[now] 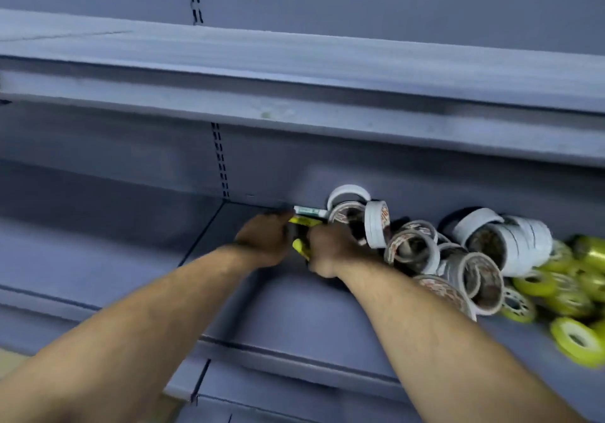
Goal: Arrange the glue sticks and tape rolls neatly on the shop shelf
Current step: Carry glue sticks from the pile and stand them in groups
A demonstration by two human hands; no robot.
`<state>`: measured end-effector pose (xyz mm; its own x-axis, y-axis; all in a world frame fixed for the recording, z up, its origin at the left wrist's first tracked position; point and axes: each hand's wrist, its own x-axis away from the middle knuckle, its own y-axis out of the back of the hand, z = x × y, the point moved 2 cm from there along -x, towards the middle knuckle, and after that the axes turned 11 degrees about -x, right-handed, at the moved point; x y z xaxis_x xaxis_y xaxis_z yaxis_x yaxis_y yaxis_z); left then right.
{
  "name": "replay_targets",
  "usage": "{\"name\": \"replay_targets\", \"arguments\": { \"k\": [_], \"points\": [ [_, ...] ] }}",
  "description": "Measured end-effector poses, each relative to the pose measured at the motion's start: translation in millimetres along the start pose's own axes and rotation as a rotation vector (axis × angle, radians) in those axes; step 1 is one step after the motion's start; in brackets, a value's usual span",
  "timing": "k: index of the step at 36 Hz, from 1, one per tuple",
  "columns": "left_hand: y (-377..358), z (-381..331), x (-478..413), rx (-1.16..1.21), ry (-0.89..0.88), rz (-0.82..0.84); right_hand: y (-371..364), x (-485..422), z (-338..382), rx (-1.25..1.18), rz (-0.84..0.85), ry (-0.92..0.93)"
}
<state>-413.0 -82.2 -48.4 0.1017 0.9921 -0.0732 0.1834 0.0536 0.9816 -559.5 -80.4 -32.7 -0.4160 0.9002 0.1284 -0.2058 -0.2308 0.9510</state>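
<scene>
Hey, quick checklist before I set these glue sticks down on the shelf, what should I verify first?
1. Grip on the glue sticks: ok, the left hand and the right hand both hold them near the back.
2. Free room on the shelf: ok, bare surface lies left of the hands.
3. White tape rolls tidy: not ok, they are heaped and leaning, right against the right hand.
4. Yellow tape rolls tidy: not ok, jumbled at the far right, some near the front edge.
5. Number of sticks held: cannot tell, the hands hide them and the picture is blurred.
</scene>
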Motion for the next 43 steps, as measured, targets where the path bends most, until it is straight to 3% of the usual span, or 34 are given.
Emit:
{"name": "replay_targets", "arguments": {
  "k": [5,8,14,20,36,43],
  "points": [
    [-14.0,8.3,-26.2,-0.009,-0.136,0.015,0.6,1.3,4.1,-0.04,-0.029,-0.065],
    [-26.1,8.4,-39.7,-0.081,-0.211,0.121,-1.2,0.4,4.0,-0.055,-0.024,-0.082],
    [-34.8,15.5,-57.0,-0.19,-0.206,0.175,-4.5,-3.0,3.8,-0.068,-0.035,-0.094],
    [-35.6,15.9,-46.1,-0.273,-0.28,-0.01,-1.6,-5.9,6.4,0.01,0.002,-0.08],
    [-16.0,23.1,-0.3,0.083,0.047,0.044,0.0,-7.2,6.7,-0.01,0.047,-0.096],
    [-1.0,45.4,4.9,0.434,0.17,0.081,1.7,3.3,5.4,-0.176,0.099,-0.086]
  ]
}}
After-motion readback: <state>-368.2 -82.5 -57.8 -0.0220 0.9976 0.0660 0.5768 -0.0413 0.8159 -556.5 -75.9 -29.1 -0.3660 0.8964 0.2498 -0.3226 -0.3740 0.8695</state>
